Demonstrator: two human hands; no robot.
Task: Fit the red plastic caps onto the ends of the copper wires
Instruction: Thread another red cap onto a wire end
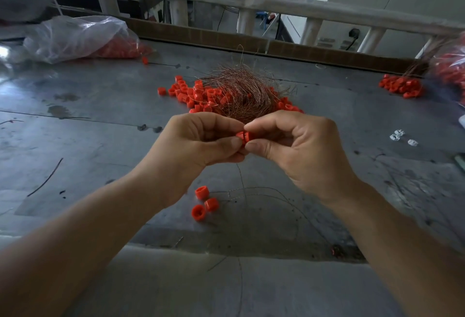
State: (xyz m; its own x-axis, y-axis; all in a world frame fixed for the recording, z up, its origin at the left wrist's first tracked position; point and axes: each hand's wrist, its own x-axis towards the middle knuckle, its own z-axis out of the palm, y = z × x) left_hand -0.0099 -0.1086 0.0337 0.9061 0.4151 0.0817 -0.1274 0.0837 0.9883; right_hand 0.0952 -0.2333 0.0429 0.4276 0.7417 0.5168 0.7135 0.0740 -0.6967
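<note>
From the head camera, the left hand (201, 140) and right hand (289, 143) together pinch one red cap (243, 137) above the metal table (100, 140), fingers hiding most of it; any wire end inside is indiscernible.

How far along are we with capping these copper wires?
Looks done: three red caps near you, thin wires apparently attached. In hand: the left hand and right hand pinch one cap between them. Left: a large copper wire bundle and loose caps behind.
</note>
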